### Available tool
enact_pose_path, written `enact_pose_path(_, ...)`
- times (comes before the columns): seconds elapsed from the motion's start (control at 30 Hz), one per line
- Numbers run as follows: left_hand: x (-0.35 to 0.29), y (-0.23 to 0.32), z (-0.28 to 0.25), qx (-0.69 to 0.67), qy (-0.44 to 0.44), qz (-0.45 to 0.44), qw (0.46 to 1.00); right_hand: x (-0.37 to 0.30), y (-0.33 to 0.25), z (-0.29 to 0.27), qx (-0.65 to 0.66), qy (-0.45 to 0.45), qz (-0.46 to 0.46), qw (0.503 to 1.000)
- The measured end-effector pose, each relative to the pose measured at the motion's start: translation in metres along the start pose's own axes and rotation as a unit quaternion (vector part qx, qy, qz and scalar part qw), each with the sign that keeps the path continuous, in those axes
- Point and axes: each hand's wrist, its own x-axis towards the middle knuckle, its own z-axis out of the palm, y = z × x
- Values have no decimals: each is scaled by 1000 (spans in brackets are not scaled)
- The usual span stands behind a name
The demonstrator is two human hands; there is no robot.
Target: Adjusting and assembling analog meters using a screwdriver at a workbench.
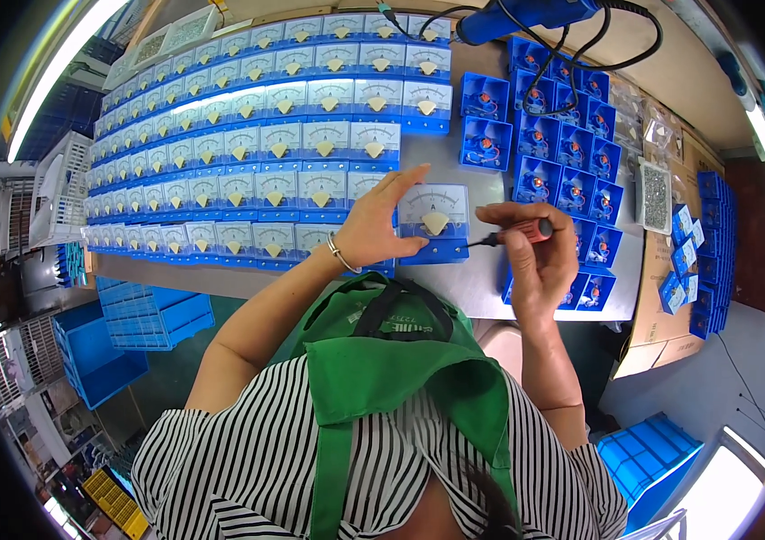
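Note:
A blue-and-white panel meter (434,214) with a dial and a cream fan-shaped piece lies on the metal worktable in front of me. My left hand (380,220) spans its left side, thumb on the lower blue part and forefinger by the top edge, holding it. In my right hand (540,256) is a screwdriver (533,231) with a red handle, gripped between thumb and fingers. Its dark shaft points left, and the tip is at the meter's lower right corner. Whether the tip sits in a screw is too small to tell.
Rows of similar meters (301,112) fill the table's left. On the right stand open blue housings (540,135) with red parts and wires. A blue power tool (526,20) with a black cable hangs above the back. A tray of small screws (653,196) lies far right.

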Motion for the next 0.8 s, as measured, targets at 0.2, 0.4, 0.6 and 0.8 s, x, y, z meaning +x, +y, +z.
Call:
enact_pose_path(0.2,-3,12,1,-31,-18,-14,999,-5,13,12,35,6,-36,999)
enact_pose_path(0.4,-5,12,1,-35,-24,-5,999,-8,22,12,46,-9,-26,999)
enact_pose_path(0.6,-9,4,0,-8,-23,21,999,-8,-6,-1,-222,-123,-70,965)
enact_pose_path(0.8,-11,-3,3,-25,-13,48,998,-7,-10,5,-175,-256,-129,942)
